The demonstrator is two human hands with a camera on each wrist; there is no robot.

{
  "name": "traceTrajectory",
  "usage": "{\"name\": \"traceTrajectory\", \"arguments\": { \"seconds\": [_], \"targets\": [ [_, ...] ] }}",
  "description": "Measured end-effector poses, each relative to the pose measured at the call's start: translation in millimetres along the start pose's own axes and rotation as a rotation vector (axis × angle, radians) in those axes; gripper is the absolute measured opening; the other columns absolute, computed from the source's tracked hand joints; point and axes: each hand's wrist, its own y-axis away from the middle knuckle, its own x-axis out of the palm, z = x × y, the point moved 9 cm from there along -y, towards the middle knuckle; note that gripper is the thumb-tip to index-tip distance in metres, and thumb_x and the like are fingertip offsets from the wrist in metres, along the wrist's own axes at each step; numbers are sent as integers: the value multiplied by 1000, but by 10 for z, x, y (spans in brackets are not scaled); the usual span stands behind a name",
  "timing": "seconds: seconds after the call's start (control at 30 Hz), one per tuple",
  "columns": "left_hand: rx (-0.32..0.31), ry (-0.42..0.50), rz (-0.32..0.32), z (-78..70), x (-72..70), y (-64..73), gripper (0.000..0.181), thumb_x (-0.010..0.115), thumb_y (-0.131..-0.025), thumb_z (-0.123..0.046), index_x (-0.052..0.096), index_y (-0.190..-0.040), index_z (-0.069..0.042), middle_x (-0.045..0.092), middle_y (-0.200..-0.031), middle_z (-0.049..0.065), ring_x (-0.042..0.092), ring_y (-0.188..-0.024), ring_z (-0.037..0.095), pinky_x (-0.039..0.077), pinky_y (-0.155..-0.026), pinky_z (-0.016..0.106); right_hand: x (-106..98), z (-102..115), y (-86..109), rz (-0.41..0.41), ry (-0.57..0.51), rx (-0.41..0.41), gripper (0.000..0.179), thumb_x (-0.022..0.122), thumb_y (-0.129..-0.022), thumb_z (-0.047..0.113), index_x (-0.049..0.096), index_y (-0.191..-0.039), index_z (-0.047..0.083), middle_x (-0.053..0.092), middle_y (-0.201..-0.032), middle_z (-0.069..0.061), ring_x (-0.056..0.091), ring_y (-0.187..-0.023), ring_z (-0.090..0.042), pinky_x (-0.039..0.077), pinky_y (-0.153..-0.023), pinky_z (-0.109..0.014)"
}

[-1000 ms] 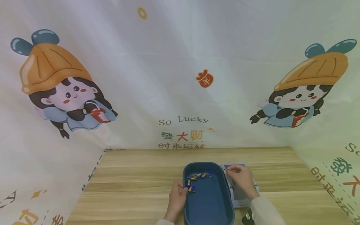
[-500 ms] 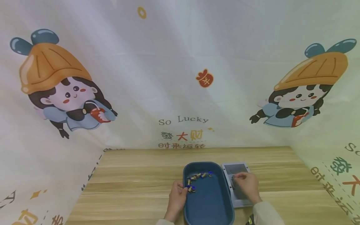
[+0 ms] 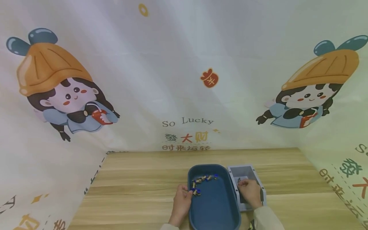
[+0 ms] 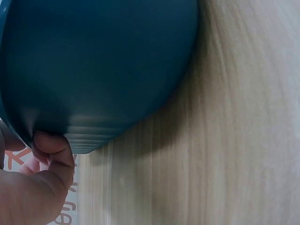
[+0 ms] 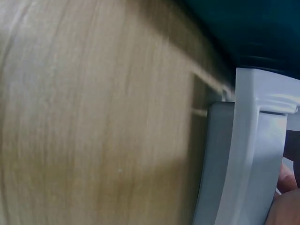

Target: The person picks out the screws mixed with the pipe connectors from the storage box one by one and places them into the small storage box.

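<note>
My left hand [image 3: 181, 202] pinches the left rim of a deep blue oval-cornered tray [image 3: 214, 206]; in the left wrist view the thumb [image 4: 51, 143] lies over that rim. Along the tray's far left wall lie several small brass fittings [image 3: 198, 181] with blue collars. Right beside the tray stands a grey plastic box [image 3: 263, 195]. Inside its opening is my right hand [image 3: 250, 191], fingertips together on a small dark thing [image 3: 239, 180], too small to name. In the right wrist view the box wall [image 5: 234, 150] hides most of that hand.
Both containers stand on a wood-grain table [image 3: 138, 191]. Printed cloth walls [image 3: 184, 95] close in the back and both sides. A dark object with yellow on it [image 3: 251, 225] shows by the right sleeve [image 3: 267, 218].
My right hand has moved down from the far left edge of the grey box into its opening, and the box's inside shows more clearly now. The left hand keeps its grip on the tray.
</note>
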Motion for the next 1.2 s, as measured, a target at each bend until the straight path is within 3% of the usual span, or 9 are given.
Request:
{"name": "traceTrajectory", "arguments": {
  "seconds": [0.33, 0.6, 0.83, 1.2],
  "targets": [
    [-15, 7, 2, 17, 6, 10, 13, 55, -91, -6, 46, -99, -4, 45, -69, 2, 43, -61, 16, 35, -55, 29, -4, 0, 16, 43, 18, 56, 7, 65, -70, 6, 68, -70, -1, 68, -69, -13, 62, -64, -27, 49, -61, -40],
    [-10, 14, 15, 25, 1, 4, 12, 54, -91, -6, 46, -99, -4, 45, -68, 2, 43, -60, 16, 35, -55, 29, -23, 33, -27, 62, 11, 33, 9, 64, -71, 6, 68, -72, -2, 68, -70, -14, 63, -64, -27, 49, -60, -39],
    [12, 32, 15, 33, -7, -20, 13, 54, -90, -5, 44, -98, -3, 42, -65, 0, 41, -58, 15, 34, -54, 28, -100, 238, -161, 67, -84, -28, 9, 65, -71, 2, 68, -78, -4, 67, -69, -12, 56, -59, -12, 44, -55, -27],
    [12, 14, -2, 38, -12, -12, 13, 56, -90, -6, 45, -98, -4, 43, -65, 0, 42, -58, 14, 34, -54, 27, -65, 675, -178, 129, -192, -60, 8, 70, -77, 3, 70, -85, -1, 69, -74, -9, 60, -63, -11, 48, -58, -24]
  ]
}}
